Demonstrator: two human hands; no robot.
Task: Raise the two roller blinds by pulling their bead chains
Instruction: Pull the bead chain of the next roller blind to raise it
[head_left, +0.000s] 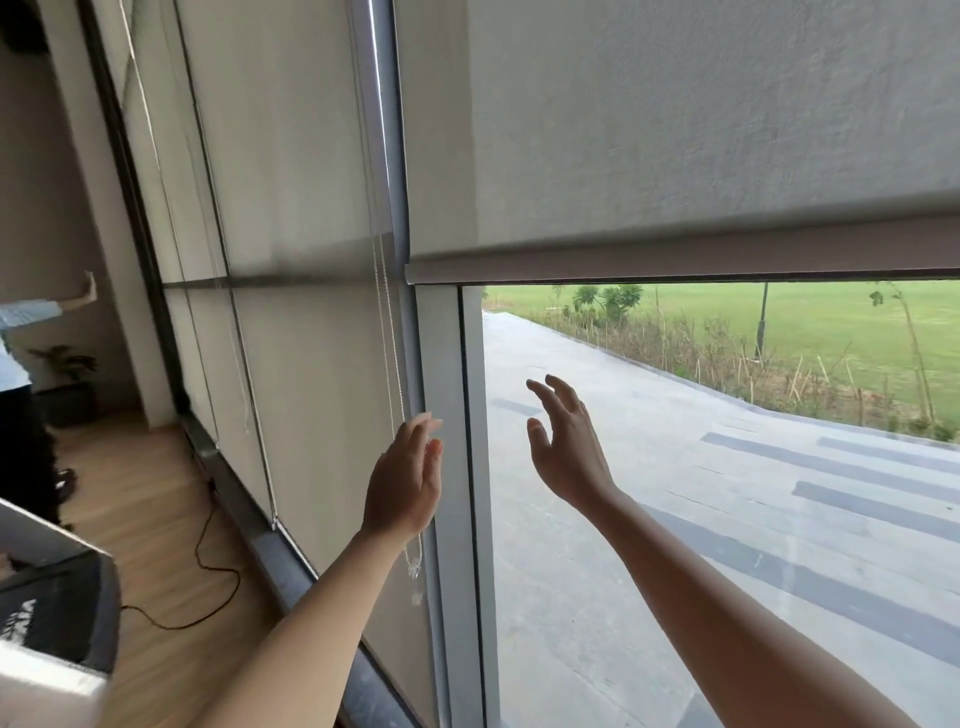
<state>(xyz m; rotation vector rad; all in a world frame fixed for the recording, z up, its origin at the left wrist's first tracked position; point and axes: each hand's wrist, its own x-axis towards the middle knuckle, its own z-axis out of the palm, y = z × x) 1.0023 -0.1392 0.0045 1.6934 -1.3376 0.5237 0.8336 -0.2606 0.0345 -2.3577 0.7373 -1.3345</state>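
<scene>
Both my hands are empty, fingers spread. My left hand (404, 480) touches the bead chain (390, 332), hanging at its 12 o'clock; right hand (566, 447) apart. Chain judged light, limp, slippery: pinch firmly.

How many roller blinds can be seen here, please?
2. The right blind is partly raised above the open glass. The left blind hangs far lower, beside the chain. More may be hidden further left.
</scene>
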